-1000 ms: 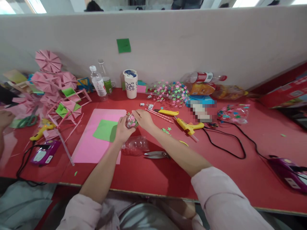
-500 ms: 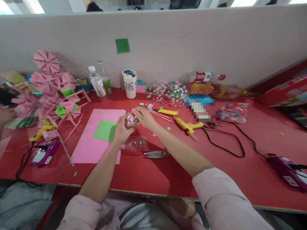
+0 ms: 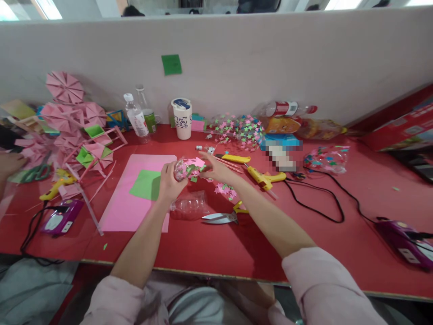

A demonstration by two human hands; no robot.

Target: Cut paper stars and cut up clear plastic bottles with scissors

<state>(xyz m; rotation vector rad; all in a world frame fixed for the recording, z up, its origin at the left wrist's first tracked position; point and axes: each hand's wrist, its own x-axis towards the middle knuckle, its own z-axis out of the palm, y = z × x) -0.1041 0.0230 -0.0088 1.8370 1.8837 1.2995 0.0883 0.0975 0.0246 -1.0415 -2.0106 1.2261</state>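
Observation:
My left hand (image 3: 169, 180) is closed around a clear plastic bottle piece (image 3: 180, 169) filled with pink and green paper stars (image 3: 194, 164). Its opening points right, and stars are coming out. Close to that opening is my right hand (image 3: 214, 169), fingers and thumb apart with stars between them. A small pile of stars (image 3: 226, 190) lies under my right forearm. Below my hands, another cut clear bottle piece (image 3: 190, 204) rests on its side, beside scissors (image 3: 221, 218) with yellow handles. Under my left hand are a green paper square (image 3: 145, 184) and a pink sheet (image 3: 115, 212).
A yellow glue gun (image 3: 265, 178), a utility knife (image 3: 237, 158) and a bag of stars (image 3: 250, 131) lie beyond my right hand. A white cup (image 3: 182, 119) and bottles stand at the back. Pink paper models (image 3: 72, 113) fill the left, near another person's hand (image 3: 10, 164).
The bottle piece has tipped to the right, and stars have spilled onto the table. My right hand has moved right, away from its top, and opened.

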